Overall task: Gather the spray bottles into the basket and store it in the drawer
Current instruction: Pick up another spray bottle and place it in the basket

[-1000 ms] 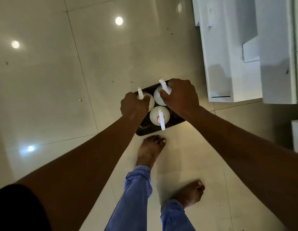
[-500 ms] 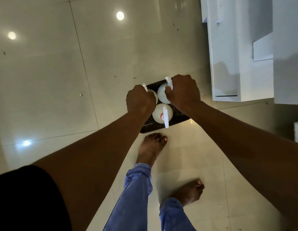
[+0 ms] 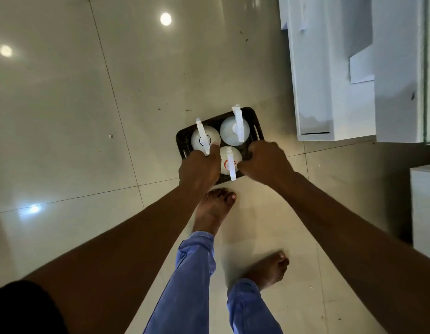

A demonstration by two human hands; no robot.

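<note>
To the left lies a wide stretch of glossy tiled floor [image 3: 64, 116], bare but for a few specks and the glare of ceiling lights. Near the middle, a dark basket [image 3: 253, 116] sits low over the tiles, and whether it rests on them cannot be told; it holds three white spray bottles: the left bottle [image 3: 205, 139], the far right bottle [image 3: 234, 131] and the near bottle [image 3: 230, 160] with a red ring at its neck. The left hand [image 3: 199, 169] reaches down with its arm stretched, fingers curled shut over the basket's left near edge beside the left bottle. The right hand [image 3: 267, 160] is likewise closed on the basket's right near edge, just beside the near bottle. Two bare feet in blue trousers stand just behind the basket. To the right, a white cabinet [image 3: 329, 68] rises close by, with a narrow strip of floor between it and the basket's right edge.
</note>
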